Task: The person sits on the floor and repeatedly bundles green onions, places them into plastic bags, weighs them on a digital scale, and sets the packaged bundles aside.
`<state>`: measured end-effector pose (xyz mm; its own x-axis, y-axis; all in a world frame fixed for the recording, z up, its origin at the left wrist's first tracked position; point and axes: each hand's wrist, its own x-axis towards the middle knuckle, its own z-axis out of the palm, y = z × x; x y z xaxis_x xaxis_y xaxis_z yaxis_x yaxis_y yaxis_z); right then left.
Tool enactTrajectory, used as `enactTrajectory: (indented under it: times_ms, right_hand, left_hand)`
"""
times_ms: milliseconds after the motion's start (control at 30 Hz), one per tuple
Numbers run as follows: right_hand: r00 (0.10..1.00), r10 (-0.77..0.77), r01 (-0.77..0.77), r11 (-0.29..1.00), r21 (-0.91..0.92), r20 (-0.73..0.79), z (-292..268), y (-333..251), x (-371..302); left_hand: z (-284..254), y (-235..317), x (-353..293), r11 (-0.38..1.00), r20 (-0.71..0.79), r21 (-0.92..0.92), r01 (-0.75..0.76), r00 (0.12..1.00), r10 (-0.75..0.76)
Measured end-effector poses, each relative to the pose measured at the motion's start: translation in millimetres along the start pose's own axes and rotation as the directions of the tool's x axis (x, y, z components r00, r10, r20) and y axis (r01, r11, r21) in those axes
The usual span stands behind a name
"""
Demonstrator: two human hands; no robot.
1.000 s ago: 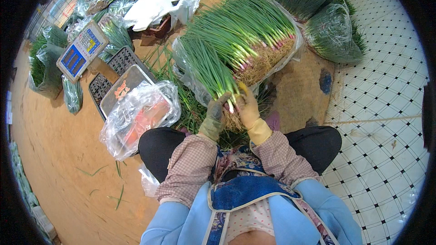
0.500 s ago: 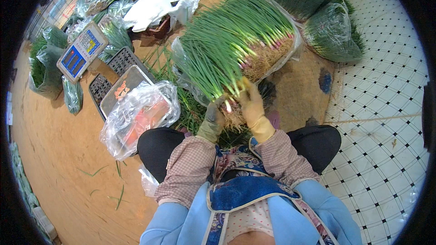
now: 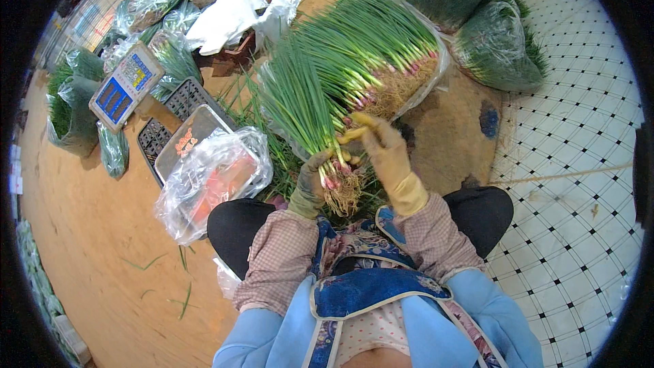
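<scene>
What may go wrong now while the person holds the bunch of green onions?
The left hand alone grips the bunch of green onions near the roots, so loose stalks may slide out. The right hand is open beside it. Soil from the roots could fall onto the plastic-covered tray nearby.

Left of my fingers: a clear plastic bag [image 3: 211,180] crumpled over a metal tray [image 3: 187,143], something orange-red showing through it. Tray rests on black slotted crates [image 3: 178,102]. Further left and away from me, a weighing scale [image 3: 125,85] with a blue panel, tilted. Beyond it, bagged greens [image 3: 71,105] at far left, well apart from my fingers. White plastic bags [image 3: 235,13] heaped ahead-left, on the brown floor [image 3: 102,245]. Ahead-right: two large bags of greens [image 3: 501,44], close together. Right of my fingers: white tiled floor [image 3: 572,184] with dark diamond dots. Loose green blades [image 3: 184,300] scattered on the brown floor, near-left.
</scene>
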<state>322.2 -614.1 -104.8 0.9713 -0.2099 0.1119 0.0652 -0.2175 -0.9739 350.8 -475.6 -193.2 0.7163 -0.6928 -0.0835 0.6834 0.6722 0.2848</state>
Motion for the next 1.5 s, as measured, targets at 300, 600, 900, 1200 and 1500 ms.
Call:
enactTrajectory:
  times_ms: [300, 600, 900, 1200, 1500]
  right_hand:
    - [0.961, 0.144, -0.008, 0.866, -0.500, 0.235, 26.5, -8.5, 28.1]
    - [0.955, 0.223, -0.215, 0.975, -0.059, 0.198, 34.2, 16.8, 27.6]
    - [0.977, 0.179, -0.098, 0.864, -0.494, 0.119, -46.9, 101.9, 14.5]
    - [0.964, 0.188, -0.136, 0.956, -0.260, 0.188, 15.5, -17.1, 17.8]
    - [0.900, 0.179, -0.116, 0.977, -0.177, 0.398, 27.4, 13.6, 10.7]
  left_hand:
    - [-15.5, 5.1, 3.4, 0.955, -0.114, 0.259, 0.144, 0.987, -0.117]
    - [-25.2, 4.9, 1.4, 0.963, -0.026, 0.268, 0.028, 0.999, -0.022]
    - [3.4, 7.3, 0.9, 0.975, 0.190, -0.220, -0.002, 0.981, 0.045]
    - [-7.4, 17.1, -5.5, 0.922, -0.092, 0.313, 0.229, 0.973, -0.210]
    - [-35.0, 0.9, 6.1, 0.905, -0.045, 0.423, -0.040, 0.997, 0.065]
